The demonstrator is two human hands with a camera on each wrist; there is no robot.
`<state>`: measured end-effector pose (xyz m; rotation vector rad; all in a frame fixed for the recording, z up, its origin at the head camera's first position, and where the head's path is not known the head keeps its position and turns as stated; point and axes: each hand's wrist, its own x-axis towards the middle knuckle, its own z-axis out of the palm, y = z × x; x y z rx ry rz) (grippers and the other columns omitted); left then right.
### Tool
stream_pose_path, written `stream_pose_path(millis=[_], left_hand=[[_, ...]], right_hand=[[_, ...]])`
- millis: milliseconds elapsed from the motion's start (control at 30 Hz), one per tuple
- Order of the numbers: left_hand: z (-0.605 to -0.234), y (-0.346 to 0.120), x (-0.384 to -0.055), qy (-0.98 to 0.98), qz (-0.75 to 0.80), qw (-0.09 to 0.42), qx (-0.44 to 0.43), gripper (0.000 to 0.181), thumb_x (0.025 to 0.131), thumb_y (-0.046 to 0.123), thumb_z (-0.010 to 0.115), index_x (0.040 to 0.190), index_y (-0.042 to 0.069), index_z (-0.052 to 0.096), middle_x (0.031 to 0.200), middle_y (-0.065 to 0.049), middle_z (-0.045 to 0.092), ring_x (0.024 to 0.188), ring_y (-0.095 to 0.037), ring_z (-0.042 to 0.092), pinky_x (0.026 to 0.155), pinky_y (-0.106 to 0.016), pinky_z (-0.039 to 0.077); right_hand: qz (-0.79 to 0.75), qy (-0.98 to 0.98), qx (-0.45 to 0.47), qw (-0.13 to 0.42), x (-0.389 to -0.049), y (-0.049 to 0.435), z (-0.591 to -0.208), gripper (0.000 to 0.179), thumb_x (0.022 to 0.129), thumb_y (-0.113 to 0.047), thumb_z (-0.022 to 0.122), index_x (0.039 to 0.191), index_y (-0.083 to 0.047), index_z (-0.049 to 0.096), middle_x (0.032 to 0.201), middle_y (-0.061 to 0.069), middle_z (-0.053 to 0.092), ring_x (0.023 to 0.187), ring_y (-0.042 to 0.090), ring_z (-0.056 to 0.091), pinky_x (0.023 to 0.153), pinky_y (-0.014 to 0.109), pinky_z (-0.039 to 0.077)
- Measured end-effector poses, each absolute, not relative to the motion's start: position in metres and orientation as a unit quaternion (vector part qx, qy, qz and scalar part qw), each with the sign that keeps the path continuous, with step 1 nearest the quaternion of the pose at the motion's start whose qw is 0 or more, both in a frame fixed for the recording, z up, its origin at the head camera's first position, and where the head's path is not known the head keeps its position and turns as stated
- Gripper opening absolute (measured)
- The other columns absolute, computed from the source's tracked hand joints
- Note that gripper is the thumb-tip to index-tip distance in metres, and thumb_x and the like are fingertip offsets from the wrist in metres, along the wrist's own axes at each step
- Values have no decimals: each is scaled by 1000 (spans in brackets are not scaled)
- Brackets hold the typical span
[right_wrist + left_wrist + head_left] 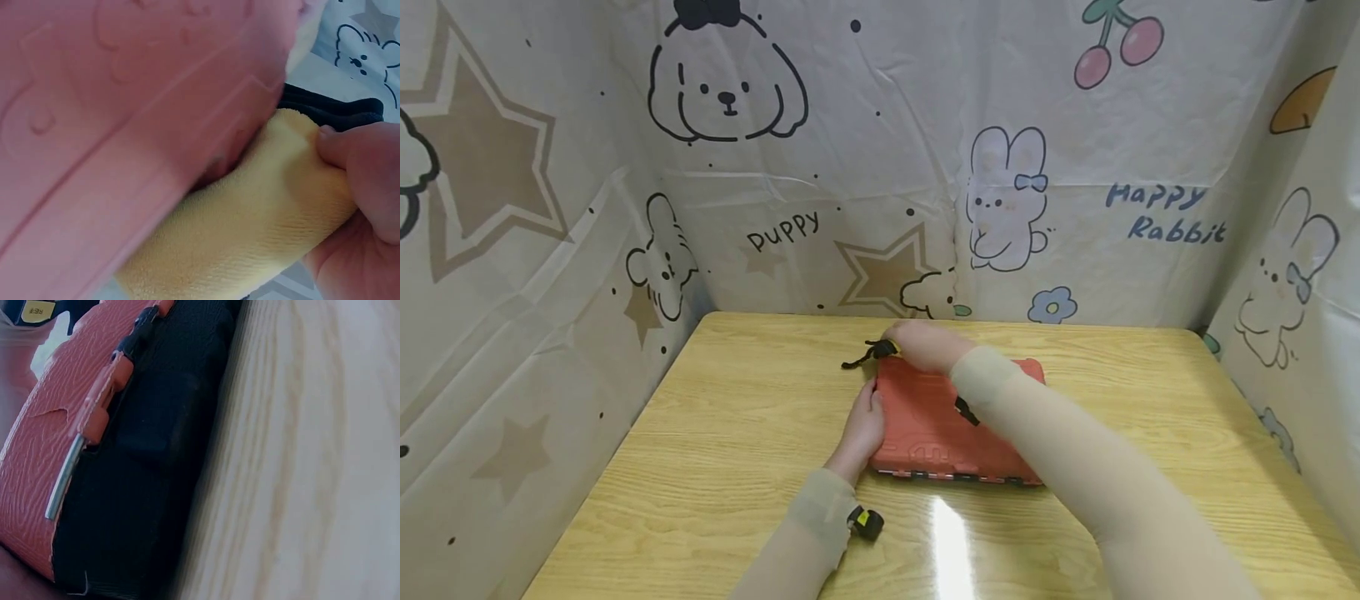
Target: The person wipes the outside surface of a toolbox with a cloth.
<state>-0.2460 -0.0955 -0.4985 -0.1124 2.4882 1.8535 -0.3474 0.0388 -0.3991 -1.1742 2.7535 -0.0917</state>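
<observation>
**Ana:** On the wooden table (737, 433), walled in by cartoon-printed sheeting (865, 167), what comes first?

**Ben:** A flat red case (925, 417) with a black underside, lying closed near the table's middle. Its lid has raised moulded shapes and a row of dark clasps along the near edge.

**Ana:** And the hands?

**Ben:** The left hand (861, 429) lies against the case's left edge, apparently steadying it. Whether its fingers are straight or curled I cannot tell; they are hidden against the case.

**Ana:** The right?

**Ben:** The right hand (917, 343) reaches over to the far left corner. Its thumb and fingers pinch a folded yellow cloth (262, 219) with a dark trim, pressing it against the case's edge, probably to wipe it.

**Ana:** Anything smaller?

**Ben:** A dark strip (857, 360) trails from that hand onto the table; it may be the cloth's trim.
</observation>
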Motion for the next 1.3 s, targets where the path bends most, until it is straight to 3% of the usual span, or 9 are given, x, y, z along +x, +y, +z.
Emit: stream_pose_path(millis=[867,1300], left_hand=[[-497,-94,-246,791,610,29,-49,50,114,17,26,162,2,28,165,-24,31,154,-41,26,126,-57,23],[-496,-93,-244,797,600,30,-62,50,114,17,27,162,2,28,166,-24,30,155,-42,25,127,-57,22]], right_hand=[[-37,925,-368,89,-350,61,-408,40,104,8,45,139,-2,62,141,17,63,135,32,57,116,44,45],[-27,924,-374,69,-350,77,-410,36,97,7,61,130,-5,67,132,14,68,126,31,63,110,45,50]])
